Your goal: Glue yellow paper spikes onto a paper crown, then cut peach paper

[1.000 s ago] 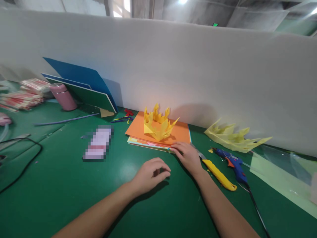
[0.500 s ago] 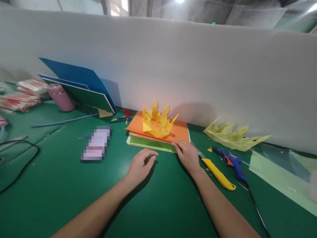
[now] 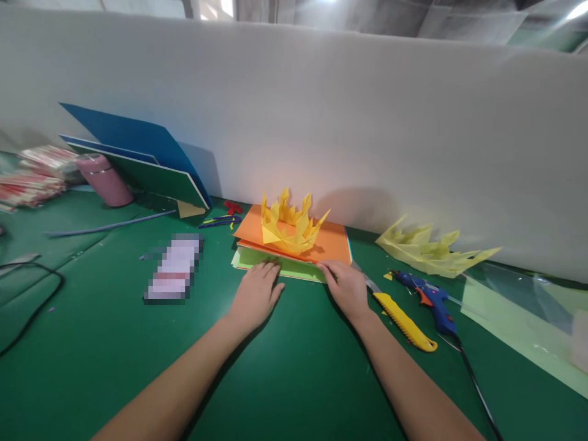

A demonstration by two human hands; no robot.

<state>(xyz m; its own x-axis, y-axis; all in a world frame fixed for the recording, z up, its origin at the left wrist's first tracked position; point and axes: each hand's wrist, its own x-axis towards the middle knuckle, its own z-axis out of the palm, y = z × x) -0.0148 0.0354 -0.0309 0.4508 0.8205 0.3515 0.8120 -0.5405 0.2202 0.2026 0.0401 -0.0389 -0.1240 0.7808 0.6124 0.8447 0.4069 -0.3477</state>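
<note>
Paper stack (image 3: 334,237) gaping at front, yellow crown (image 3: 287,241) riding on top

Green table (image 3: 298,373) is carrying the lot. Stack is lying near the white partition (image 3: 257,116). Right hand (image 3: 344,289) appears to be pinching its upper sheets at the near right edge. Left hand (image 3: 255,293) is lying loose, fingers out over the light green sheet (image 3: 297,267) below, gripping nothing visible. Crown is standing upright on the orange sheet.

Risks, my read: steeper tilt could be sending the crown sliding off. Cutter (image 3: 407,321) is pointing its blade at the stack's right edge, near the right hand; a sideways slip could be meeting it.

Unclear: forearms are running out of frame, pixelation is masking the phone-like slab (image 3: 173,269), right fingertips are mostly hiding, left fingertip contact is hard to confirm, blade tip is blurring.
</note>
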